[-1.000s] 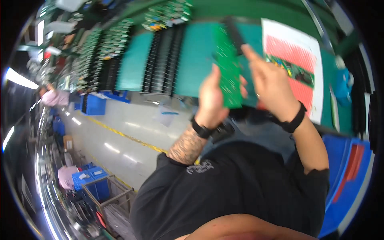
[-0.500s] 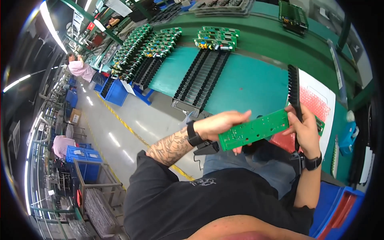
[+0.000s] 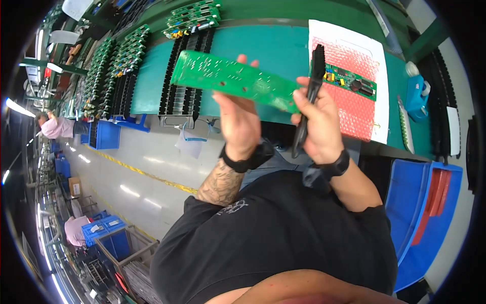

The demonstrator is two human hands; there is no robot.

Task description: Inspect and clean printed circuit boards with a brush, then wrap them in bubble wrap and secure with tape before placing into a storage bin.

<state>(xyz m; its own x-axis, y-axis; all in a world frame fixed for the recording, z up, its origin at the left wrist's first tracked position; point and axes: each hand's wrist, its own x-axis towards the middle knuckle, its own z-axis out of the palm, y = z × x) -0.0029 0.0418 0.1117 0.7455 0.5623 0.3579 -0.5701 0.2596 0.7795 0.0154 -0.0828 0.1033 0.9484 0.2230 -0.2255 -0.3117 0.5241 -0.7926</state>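
- Head view: long green circuit board [image 3: 235, 80] held up in the air above the bench edge, plain solder side toward the camera.
- Board's long axis runs upper-left to lower-right; left end higher, right end dips toward the right hand [image 3: 316, 124].
- Left hand [image 3: 238, 119] sits under the board's mid part, thumb & fingers pinching its lower edge, fingertips showing over the top edge.
- Right hand closed round a black brush [image 3: 310, 96], handle near upright, head at the top; its thumb touches the board's right end.
- So the board lies left of the brush; right hand is nearer its low end, left hand nearer the middle.
- Counts: 1 board in hand, 1 brush, 2 hands, 1 black wrist band on each.
- 1 more board [image 3: 350, 81] lies on a pink bubble sheet [image 3: 354, 109] on white paper, on the green bench [image 3: 273, 45] behind the right hand.
- Black slotted racks [image 3: 185, 91] w/ many boards at left; too many to count.
- 1 blue bin [image 3: 428, 213] at lower right.
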